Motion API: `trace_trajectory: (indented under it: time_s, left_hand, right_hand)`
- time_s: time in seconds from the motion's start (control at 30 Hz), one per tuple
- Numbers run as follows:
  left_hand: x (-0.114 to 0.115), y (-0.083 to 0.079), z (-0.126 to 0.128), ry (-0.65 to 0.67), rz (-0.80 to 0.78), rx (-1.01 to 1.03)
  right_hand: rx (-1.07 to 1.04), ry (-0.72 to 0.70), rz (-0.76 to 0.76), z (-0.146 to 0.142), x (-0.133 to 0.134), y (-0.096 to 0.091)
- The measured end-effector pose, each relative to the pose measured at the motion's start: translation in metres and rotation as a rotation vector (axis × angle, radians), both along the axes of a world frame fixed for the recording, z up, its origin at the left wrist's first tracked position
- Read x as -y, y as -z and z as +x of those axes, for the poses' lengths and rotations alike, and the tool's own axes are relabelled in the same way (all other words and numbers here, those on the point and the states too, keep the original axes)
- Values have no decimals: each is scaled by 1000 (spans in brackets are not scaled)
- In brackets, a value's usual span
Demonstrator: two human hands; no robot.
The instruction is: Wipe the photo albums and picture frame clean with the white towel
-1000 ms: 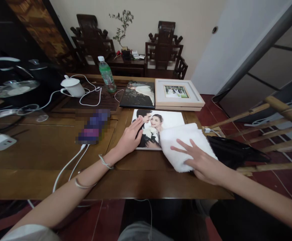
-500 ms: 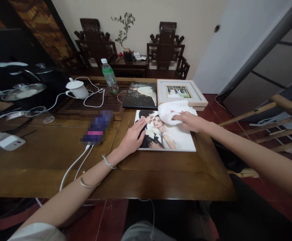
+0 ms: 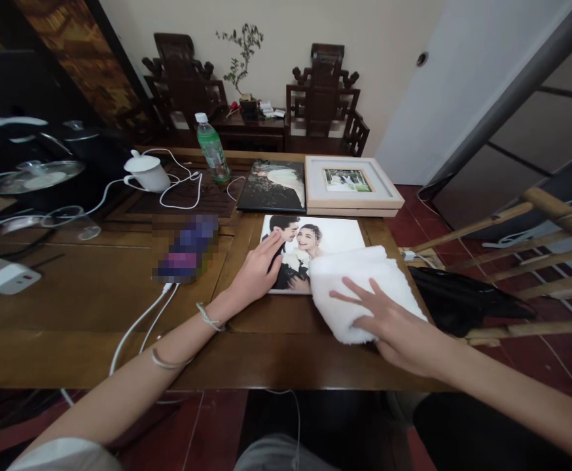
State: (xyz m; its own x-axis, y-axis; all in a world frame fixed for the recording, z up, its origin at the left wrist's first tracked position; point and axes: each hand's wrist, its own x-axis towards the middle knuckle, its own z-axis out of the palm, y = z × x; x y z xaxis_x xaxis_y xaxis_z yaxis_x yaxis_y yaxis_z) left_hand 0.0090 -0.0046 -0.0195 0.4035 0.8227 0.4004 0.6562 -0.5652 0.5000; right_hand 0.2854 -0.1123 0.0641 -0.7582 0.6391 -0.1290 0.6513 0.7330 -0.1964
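A wedding photo panel (image 3: 338,230) lies flat on the wooden table, showing a couple against white. My left hand (image 3: 261,265) rests on its left edge, fingers stretched out flat and holding nothing. Over the panel's lower right corner and the table lies a folded white towel (image 3: 332,314). My right hand (image 3: 384,317) is on top of this towel with its fingers spread, touching the cloth. Just behind the panel sit a dark wedding photo (image 3: 271,186) and a pale wooden picture frame (image 3: 389,196), side by side.
Left of my left hand is a blurred-out phone (image 3: 188,245) with white cables. A green-labelled bottle (image 3: 212,150), a lidded white cup (image 3: 147,173) and a pot (image 3: 40,180) stand farther back. A bamboo rack (image 3: 506,216) is at the right beyond the table edge.
My right hand and the towel have come down across the photo panel toward me, to its lower right corner. Its fingers, bunched on the cloth before, are now spread. My left hand stays put.
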Motion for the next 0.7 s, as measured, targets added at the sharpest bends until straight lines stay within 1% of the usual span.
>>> trace_trajectory:
  time_s: [0.07,0.17,0.23,0.33,0.43,0.53,0.63,0.7]
  left_hand:
    - [0,0,0,-3,-1,3]
    - [0,0,1,-13,-11,4]
    - [0,-1,1,-14,-17,2]
    - [0,0,1,-3,-17,11]
    - [-1,0,0,5,-3,27]
    - [0,0,-1,14,3,34]
    - [0,-1,-1,22,5,35]
    - [0,-2,-1,25,9,38]
  right_hand:
    - [13,-5,-45,-3,5,-5]
    - [-11,16,-73,-7,-7,-9]
    - [-32,53,-73,-11,-25,-8]
    - [-31,107,-76,-20,-62,-4]
    - [-53,125,-46,-32,-101,-2]
    - [-97,135,-11,-44,-133,-3]
    - [-113,155,12,-52,-150,-3]
    - [-114,166,29,-54,-152,-2]
